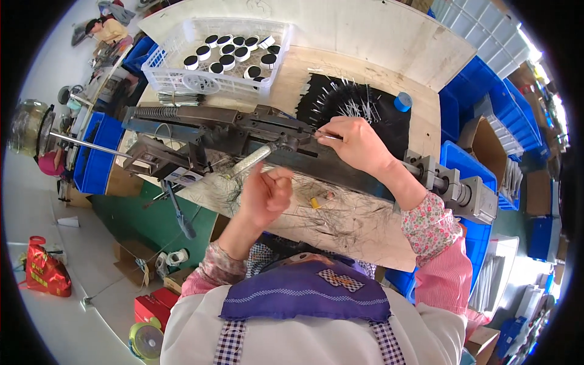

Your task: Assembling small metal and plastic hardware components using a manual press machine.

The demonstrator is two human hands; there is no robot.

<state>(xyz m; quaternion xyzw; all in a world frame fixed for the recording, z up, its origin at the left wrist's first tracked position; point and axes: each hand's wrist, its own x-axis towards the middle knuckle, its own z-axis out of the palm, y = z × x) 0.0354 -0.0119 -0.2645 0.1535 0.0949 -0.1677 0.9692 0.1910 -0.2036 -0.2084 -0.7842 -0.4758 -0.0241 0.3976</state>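
My right hand (359, 145) reaches far over the dark machine (243, 137), wrist bent, its fingers pinched on a thin metal pin (323, 136). The pin lies nearly level, its long axis running left to right, its free end pointing left at the machine's middle. My left hand (266, 193) hovers nearer, over the table (365, 234), forearm rising from below, fingers curled loosely inward just below the silver lever (250, 160), not gripping it. Far right lies a black mat (389, 125) strewn with pins; far left, a white basket (176, 76).
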